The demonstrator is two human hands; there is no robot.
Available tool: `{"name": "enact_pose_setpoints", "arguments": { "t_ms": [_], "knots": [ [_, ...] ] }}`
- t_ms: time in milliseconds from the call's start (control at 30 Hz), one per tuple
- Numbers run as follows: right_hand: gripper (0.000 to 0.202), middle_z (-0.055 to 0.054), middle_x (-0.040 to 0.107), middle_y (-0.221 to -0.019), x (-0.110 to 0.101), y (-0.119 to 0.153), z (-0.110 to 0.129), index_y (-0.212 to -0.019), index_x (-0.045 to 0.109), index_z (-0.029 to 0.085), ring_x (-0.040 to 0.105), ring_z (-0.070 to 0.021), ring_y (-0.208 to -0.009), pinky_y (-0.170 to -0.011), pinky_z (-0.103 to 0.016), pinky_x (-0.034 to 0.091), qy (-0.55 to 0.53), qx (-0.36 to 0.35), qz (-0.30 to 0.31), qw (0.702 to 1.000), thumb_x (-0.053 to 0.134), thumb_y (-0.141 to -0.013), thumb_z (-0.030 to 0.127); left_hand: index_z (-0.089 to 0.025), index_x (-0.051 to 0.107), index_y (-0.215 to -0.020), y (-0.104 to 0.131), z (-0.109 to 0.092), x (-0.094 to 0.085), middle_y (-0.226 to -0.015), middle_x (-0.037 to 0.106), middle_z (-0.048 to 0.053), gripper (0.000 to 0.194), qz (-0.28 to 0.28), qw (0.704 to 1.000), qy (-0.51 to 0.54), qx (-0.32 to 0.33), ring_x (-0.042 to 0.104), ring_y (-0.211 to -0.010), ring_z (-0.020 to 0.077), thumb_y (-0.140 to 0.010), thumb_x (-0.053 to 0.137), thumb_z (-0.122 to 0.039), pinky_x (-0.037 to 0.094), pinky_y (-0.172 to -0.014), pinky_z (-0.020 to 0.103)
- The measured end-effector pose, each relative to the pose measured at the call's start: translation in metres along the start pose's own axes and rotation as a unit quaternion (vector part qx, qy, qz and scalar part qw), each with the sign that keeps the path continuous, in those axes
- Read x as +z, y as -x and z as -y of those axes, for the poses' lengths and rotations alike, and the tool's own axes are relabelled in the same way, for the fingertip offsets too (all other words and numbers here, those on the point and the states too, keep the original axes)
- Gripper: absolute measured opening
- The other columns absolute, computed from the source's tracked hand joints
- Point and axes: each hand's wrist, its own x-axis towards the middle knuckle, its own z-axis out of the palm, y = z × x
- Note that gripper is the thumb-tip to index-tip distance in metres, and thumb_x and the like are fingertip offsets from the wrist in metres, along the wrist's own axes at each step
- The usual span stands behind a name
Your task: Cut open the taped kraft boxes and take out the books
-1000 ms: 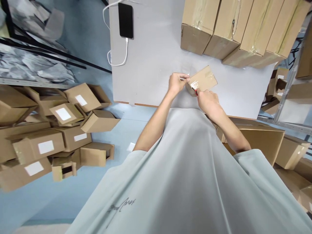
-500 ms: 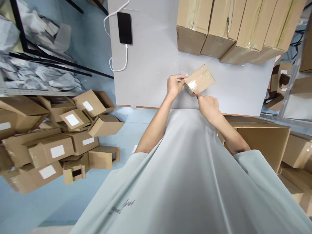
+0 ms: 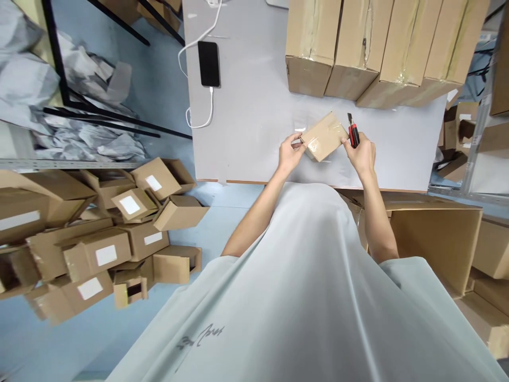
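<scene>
A small taped cardboard box [image 3: 324, 137] sits tilted over the white table [image 3: 246, 132], between my two hands. My left hand [image 3: 291, 152] grips its near left corner, thumb and fingers closed on the cardboard. In my right hand [image 3: 361, 154] is a red and black box cutter [image 3: 353, 132], its blade pointing away from me. The thumb of that hand touches the right end of the box. Shiny clear tape shows on the box's top and near end.
Several large taped cartons [image 3: 356, 58] stand in a row at the table's back right. A black phone [image 3: 209, 64] with a white cable lies at the left. Opened boxes [image 3: 93, 246] are piled on the floor to the left; a large open carton [image 3: 433, 244] is below the right edge.
My right hand has moved from the box's near edge to its right end, with the cutter now turned upward. My left hand stays at the left corner.
</scene>
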Motion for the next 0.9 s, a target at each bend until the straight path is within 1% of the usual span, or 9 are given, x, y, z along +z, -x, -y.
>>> {"name": "enact_pose_setpoints", "arguments": {
  "t_ms": [100,200,367,500,567,633,733,833,900],
  "knots": [
    [0.066,-0.010,0.077,-0.093,0.015,-0.015,-0.009,-0.130,0.073,0.016,0.079,-0.0323,-0.080,-0.078,-0.041,0.061,-0.071,0.023,0.020,0.997,0.050,-0.111,0.076,-0.017,0.076,-0.144,-0.002,0.000,0.000,-0.158,0.073,0.018,0.048,0.004,1.000,0.025,-0.015,0.081,-0.126,0.0270,-0.095,0.076,-0.020,0.064,-0.113,0.041],
    [0.067,-0.008,0.076,-0.092,0.021,-0.010,-0.010,-0.129,0.071,0.017,0.079,-0.0295,-0.073,-0.074,-0.040,0.062,-0.107,0.039,0.019,0.993,0.050,-0.110,0.077,-0.018,0.077,-0.143,-0.004,0.000,0.001,-0.158,0.073,0.016,0.048,0.000,1.000,0.025,-0.013,0.081,-0.129,0.0271,-0.095,0.075,-0.019,0.064,-0.114,0.040],
    [0.067,-0.009,0.076,-0.095,0.020,0.004,-0.015,-0.134,0.067,0.019,0.079,-0.0289,-0.072,-0.074,-0.041,0.062,-0.115,0.043,0.025,0.992,0.048,-0.110,0.078,-0.019,0.078,-0.140,-0.006,-0.001,0.003,-0.154,0.076,0.015,0.044,0.003,1.000,0.009,-0.006,0.080,-0.132,0.0284,-0.096,0.075,-0.022,0.062,-0.117,0.042],
    [0.065,-0.011,0.079,-0.099,0.017,0.009,-0.011,-0.139,0.065,0.018,0.079,-0.0283,-0.073,-0.078,-0.041,0.062,-0.093,0.059,0.036,0.993,0.046,-0.113,0.074,-0.017,0.078,-0.136,-0.010,-0.002,0.005,-0.152,0.077,0.015,0.044,0.006,1.000,0.019,-0.019,0.081,-0.126,0.0265,-0.093,0.074,-0.019,0.064,-0.112,0.039],
    [0.065,-0.014,0.080,-0.103,0.014,0.012,-0.004,-0.144,0.063,0.017,0.080,-0.0305,-0.077,-0.083,-0.043,0.062,-0.064,0.067,0.040,0.995,0.043,-0.115,0.072,-0.017,0.078,-0.135,-0.013,-0.003,0.007,-0.150,0.078,0.014,0.044,-0.003,1.000,0.019,-0.024,0.083,-0.121,0.0257,-0.091,0.075,-0.016,0.065,-0.110,0.038],
    [0.068,-0.019,0.081,-0.109,0.008,0.017,0.005,-0.151,0.059,0.016,0.081,-0.0347,-0.086,-0.088,-0.047,0.061,-0.025,0.068,0.032,0.997,0.040,-0.116,0.071,-0.017,0.080,-0.132,-0.017,-0.004,0.008,-0.148,0.079,0.013,0.044,-0.014,0.999,0.019,-0.028,0.084,-0.117,0.0254,-0.089,0.077,-0.014,0.066,-0.109,0.039],
    [0.073,-0.021,0.083,-0.121,0.000,0.031,0.021,-0.167,0.050,0.019,0.081,-0.0384,-0.100,-0.094,-0.050,0.060,0.018,0.027,0.028,0.999,0.037,-0.117,0.069,-0.019,0.084,-0.122,-0.023,-0.003,0.006,-0.136,0.085,0.010,0.033,-0.017,0.999,0.033,-0.029,0.084,-0.117,0.0268,-0.089,0.079,-0.017,0.067,-0.109,0.041],
    [0.074,-0.016,0.085,-0.125,-0.002,0.047,0.037,-0.178,0.044,0.025,0.082,-0.0353,-0.101,-0.096,-0.046,0.062,0.033,-0.049,0.083,0.995,0.039,-0.117,0.067,-0.019,0.087,-0.108,-0.028,-0.001,0.000,-0.122,0.088,0.009,0.018,-0.009,0.998,0.055,-0.014,0.083,-0.118,0.0281,-0.091,0.081,-0.020,0.065,-0.113,0.043],
    [0.072,-0.014,0.087,-0.125,0.002,0.053,0.048,-0.179,0.044,0.026,0.082,-0.0332,-0.101,-0.096,-0.044,0.062,0.044,-0.090,0.128,0.987,0.040,-0.118,0.063,-0.018,0.088,-0.103,-0.029,0.001,-0.005,-0.119,0.089,0.009,0.012,0.000,0.998,0.061,0.001,0.083,-0.118,0.0288,-0.092,0.083,-0.021,0.065,-0.115,0.045]
  ]
}}
